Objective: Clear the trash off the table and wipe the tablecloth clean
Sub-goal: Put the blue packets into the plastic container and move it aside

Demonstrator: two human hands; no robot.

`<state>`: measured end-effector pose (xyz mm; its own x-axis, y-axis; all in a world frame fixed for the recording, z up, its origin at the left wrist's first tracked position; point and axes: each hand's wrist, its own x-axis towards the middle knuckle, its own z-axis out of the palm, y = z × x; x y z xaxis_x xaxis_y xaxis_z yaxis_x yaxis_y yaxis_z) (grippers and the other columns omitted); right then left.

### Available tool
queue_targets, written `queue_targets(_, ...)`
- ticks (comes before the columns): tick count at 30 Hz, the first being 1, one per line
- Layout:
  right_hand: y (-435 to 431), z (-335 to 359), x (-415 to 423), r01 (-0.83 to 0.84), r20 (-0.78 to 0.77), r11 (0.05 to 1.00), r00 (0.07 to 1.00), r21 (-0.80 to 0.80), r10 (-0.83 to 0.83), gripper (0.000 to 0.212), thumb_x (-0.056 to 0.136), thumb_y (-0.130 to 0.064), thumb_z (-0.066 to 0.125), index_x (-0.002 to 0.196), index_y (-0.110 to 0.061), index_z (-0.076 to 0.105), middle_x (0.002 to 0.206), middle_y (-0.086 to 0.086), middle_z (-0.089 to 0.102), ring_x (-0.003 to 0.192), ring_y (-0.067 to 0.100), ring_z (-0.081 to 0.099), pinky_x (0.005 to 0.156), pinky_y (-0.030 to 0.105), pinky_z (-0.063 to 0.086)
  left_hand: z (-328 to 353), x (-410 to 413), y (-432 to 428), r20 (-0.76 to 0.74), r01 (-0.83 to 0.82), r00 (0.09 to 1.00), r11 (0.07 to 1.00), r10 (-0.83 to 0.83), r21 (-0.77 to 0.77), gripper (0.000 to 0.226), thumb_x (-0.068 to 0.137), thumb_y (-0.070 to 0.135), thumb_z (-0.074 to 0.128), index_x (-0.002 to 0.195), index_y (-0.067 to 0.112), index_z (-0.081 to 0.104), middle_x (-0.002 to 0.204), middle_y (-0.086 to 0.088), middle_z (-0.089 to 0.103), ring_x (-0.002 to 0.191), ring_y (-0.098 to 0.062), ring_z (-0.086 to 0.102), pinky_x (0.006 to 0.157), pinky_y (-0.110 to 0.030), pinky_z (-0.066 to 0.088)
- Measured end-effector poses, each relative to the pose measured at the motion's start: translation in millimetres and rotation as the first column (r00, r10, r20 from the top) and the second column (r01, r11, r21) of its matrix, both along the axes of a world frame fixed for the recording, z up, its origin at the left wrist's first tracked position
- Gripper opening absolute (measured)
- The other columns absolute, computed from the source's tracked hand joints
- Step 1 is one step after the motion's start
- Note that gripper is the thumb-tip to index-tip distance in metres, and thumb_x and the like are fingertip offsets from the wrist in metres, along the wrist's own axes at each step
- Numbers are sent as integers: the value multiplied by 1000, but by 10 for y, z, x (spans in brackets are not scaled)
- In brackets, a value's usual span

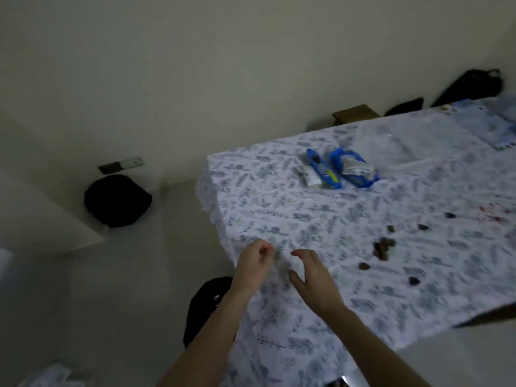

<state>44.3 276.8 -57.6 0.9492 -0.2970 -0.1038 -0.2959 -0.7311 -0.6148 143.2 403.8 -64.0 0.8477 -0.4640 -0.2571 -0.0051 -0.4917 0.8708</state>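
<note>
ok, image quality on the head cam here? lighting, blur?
Head view: dim, flat room light, no glare; motion blur smears the far table edge and black bags; blue wrappers, brown crumbs and both hands readable but soft; wide-angle tilt skews the tablecloth.

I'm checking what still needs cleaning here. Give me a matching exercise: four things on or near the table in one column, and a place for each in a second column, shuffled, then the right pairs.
Things:
1. blue wrappers
2. brown crumbs
3. red stain
4. black bag

Places:
A. on the floor by the wall, left of the table
B. at the right edge of the tablecloth
C. toward the far end of the table
D. in the middle of the cloth, right of the right hand

Pairs: 1-C, 2-D, 3-B, 4-A
</note>
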Motion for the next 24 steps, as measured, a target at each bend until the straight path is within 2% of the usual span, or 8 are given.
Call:
queue_targets(2,-387,42,-201,66,-13,998,998,-3,-66,40,95,-29,51,132,-16,44,135,5,45,114,21,54,83,27,44,26,-179,-317,15,76,997,996,-77,46,11,97,21,49,90,17,58,86,-2,61,76,-12,58,70,-19,46)
queue_targets(6,-1143,48,-643,168,-46,986,985,19,-167,37,95,-29,53,129,-16,46,132,5,47,111,19,55,80,26,46,31,-530,-931,2,180,983,978,-181,110,20,97,22,48,89,7,58,85,-14,59,73,-20,54,67,-22,40)
queue_targets(9,-1673,9,-991,199,-48,978,979,60,-197,37,94,-27,53,129,-16,47,131,4,48,114,19,54,85,24,44,93,-793,-1358,-14,204,979,970,-204,130,12,97,20,49,88,18,57,82,1,58,77,-18,57,66,-19,42)
queue_targets(12,-2190,-14,-1225,200,-69,974,979,102,-194,37,94,-25,53,129,-14,48,131,6,49,114,20,54,87,25,44,115,-1043,-1762,-24,173,985,970,-172,170,11,96,21,50,90,19,58,86,1,60,84,-20,61,68,-17,43)
queue_targets(15,-2613,9,-1344,171,-75,978,984,119,-163,34,94,-26,53,126,-14,49,127,6,50,107,20,58,85,29,48,112,-1233,-2095,0,133,991,976,-135,173,11,95,20,52,86,21,58,79,6,59,74,-12,58,63,-12,41)
queue_targets(19,-2991,80,-1348,104,-73,986,993,128,-95,35,94,-24,53,127,-13,48,127,7,50,109,22,56,86,31,49,139,-1351,-2407,20,74,997,981,-79,178,10,95,18,53,87,20,59,83,5,60,77,-7,58,64,-7,43)
queue_targets(22,-3129,137,-1195,63,-54,988,997,143,-55,36,94,-26,52,128,-14,47,126,6,50,111,21,55,87,31,48,170,-1338,-2538,32,17,999,991,-21,133,10,94,18,53,88,18,60,85,0,63,79,-13,61,66,-11,44)
queue_targets(24,-3157,150,-1069,29,-39,989,999,148,-23,36,95,-27,51,129,-15,46,127,5,49,113,20,54,88,29,47,179,-1262,-2569,42,-1,999,993,-4,118,13,94,17,53,84,22,59,83,3,62,79,-12,60,72,-17,47)
